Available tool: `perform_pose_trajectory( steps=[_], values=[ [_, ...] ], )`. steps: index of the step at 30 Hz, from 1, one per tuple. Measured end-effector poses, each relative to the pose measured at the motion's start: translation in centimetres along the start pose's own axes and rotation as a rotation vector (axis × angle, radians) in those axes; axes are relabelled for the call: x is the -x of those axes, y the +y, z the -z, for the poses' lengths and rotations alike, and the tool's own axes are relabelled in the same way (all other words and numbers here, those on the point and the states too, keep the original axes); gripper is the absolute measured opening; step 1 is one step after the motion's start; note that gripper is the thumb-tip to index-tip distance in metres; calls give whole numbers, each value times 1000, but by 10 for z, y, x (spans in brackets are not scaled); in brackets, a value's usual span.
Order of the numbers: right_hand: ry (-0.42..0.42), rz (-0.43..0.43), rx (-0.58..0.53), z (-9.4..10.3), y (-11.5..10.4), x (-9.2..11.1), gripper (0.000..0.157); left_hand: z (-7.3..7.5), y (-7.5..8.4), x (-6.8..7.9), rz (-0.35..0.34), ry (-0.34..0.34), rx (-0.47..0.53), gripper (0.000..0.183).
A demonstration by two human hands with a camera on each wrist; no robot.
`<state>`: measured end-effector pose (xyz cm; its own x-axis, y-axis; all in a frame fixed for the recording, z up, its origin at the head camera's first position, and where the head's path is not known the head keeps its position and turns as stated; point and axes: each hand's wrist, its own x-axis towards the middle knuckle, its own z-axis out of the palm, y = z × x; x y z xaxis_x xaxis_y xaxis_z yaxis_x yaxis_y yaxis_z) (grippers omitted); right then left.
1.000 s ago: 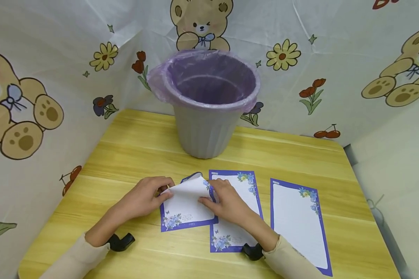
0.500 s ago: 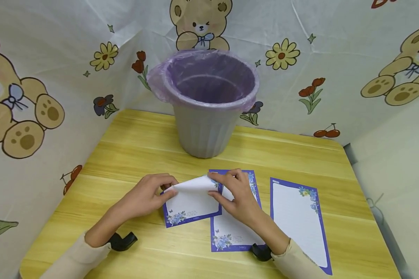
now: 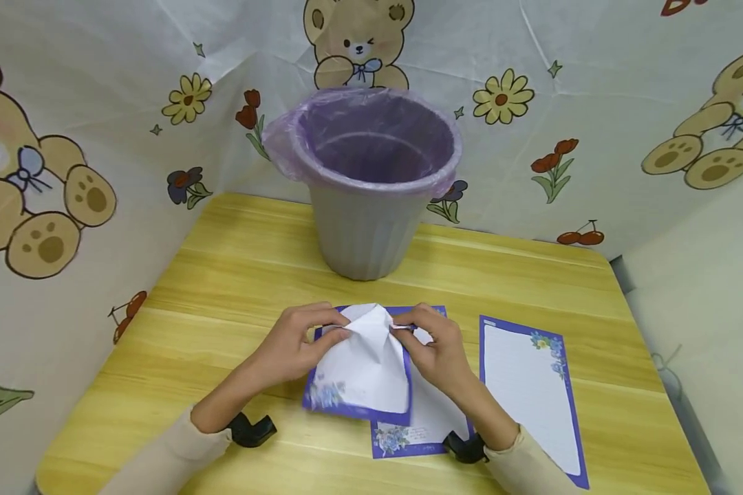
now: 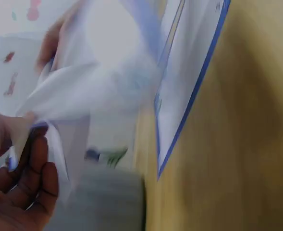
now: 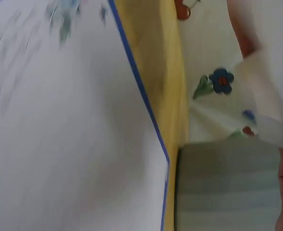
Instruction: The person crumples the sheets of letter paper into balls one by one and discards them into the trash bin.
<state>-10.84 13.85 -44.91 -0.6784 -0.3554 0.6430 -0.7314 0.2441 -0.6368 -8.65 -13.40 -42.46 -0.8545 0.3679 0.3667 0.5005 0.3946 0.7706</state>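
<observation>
A sheet of white letter paper with a blue border and printed flowers is held up between both hands, its top edge gathered and creased. My left hand pinches its upper left edge between thumb and fingers. Opposite it, my right hand pinches the upper right edge. In the left wrist view the paper is blurred and bent, with the fingers of the left hand curled at its edge. A second matching sheet lies flat beneath, partly covered by the held one and the right hand.
A third bordered sheet lies on the yellow wooden table at the right. Behind the hands stands a grey bin lined with a purple plastic bag. A bear-patterned cloth surrounds the table. A black wrist mount is on the left wrist.
Both hands have gathered the sheet's top edge, which has gone from a folded curl to a crumpled peak. The left hand has moved to the right; the sheet underneath has shifted slightly.
</observation>
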Motion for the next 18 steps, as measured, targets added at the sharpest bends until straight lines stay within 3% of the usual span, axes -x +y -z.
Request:
perform_pose_trajectory(
  steps=[5, 9, 13, 18],
  values=[
    [-10, -48, -25, -4, -6, -4, 24, -23, 15, -17, -71, 55, 41, 6],
    [-45, -124, -137, 3, -9, -2, 22, -26, 19, -26, -64, 83, 58, 6],
    [-129, -180, -245, 10, -13, 3, 31, -27, 17, -29, -49, 127, 73, 9],
    [-135, -201, -283, 12, -16, 2, 38, -26, 16, -33, -32, 178, 17, 32]
  ],
)
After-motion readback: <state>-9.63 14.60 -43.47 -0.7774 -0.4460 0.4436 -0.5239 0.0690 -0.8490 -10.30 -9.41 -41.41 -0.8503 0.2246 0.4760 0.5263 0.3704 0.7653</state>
